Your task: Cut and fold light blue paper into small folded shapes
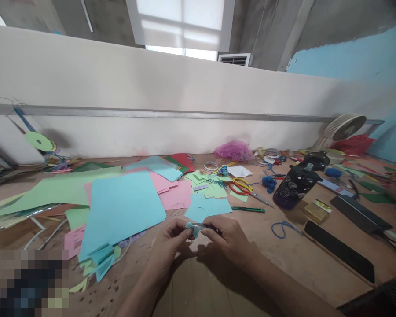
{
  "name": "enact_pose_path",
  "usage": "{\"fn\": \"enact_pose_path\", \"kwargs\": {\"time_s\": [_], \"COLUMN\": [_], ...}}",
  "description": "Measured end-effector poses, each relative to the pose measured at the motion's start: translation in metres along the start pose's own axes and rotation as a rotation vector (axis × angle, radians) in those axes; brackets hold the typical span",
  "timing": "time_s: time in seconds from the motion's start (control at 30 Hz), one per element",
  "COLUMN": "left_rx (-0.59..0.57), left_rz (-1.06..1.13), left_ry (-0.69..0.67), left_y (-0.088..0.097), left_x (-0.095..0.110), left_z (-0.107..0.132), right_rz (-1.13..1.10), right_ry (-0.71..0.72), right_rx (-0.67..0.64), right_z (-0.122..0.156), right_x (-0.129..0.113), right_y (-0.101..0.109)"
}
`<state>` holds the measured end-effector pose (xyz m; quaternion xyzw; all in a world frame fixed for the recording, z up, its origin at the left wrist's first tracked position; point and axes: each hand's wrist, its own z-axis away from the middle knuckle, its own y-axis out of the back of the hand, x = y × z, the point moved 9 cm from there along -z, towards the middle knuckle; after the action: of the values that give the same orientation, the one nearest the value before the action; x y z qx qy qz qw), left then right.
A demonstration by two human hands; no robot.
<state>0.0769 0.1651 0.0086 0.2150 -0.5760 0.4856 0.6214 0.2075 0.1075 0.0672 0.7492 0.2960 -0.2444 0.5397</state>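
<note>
Carefully, treat the scrap [192, 227] as delicate: small, blue, seemingly bent or folded, and held up over the near middle of the counter [290, 255]. See the left hand [170, 237] gripping one end between thumb and fingers, and the right hand [229, 240] with fingers closed, apparently on a thin shiny thing [200, 226] at the other end; too blurred to name. Better to anchor firmly with the left and do the shaping with the right, pressing lightly so as not to tear or crumple. Line up the edges before creasing hard. Just beyond, beware of catching the blue offcuts [218, 206] lying flat. Leave the cutter [248, 209], beside them, and the scissors [257, 196], farther back, well away from the fingers. To the left, spare the big blue sheet [125, 198] for a fresh piece in case of a tear.
</note>
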Motion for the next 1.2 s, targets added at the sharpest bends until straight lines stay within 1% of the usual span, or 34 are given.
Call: {"fn": "enact_pose_path", "kwargs": {"time_s": [0.17,0.37,0.67,0.9,1.2], "left_rx": [0.018,0.050,0.051,0.028,0.043], "left_rz": [0.018,0.037,0.009,-0.020,-0.006], "left_ry": [-0.007,0.028,0.017,-0.027,-0.003], "left_y": [-0.0020,-0.0028,-0.0016,-0.0025,-0.0030], "left_x": [0.0043,0.0055,0.0051,0.0075,0.0079], "left_z": [0.0039,0.0069,0.0046,0.0041,0.0062], "right_rz": [-0.006,0.000,-0.010,-0.017,-0.022], "right_ry": [-0.012,0.002,-0.005,-0.010,-0.004], "right_rx": [0.003,0.013,0.017,0.005,0.004], "right_z": [-0.0006,0.0006,0.0003,0.0008,0.0006], "right_x": [0.0006,-0.0008,-0.0001,-0.0009,-0.0008], "right_y": [0.0002,-0.0001,0.0003,-0.0008,-0.0010]}}
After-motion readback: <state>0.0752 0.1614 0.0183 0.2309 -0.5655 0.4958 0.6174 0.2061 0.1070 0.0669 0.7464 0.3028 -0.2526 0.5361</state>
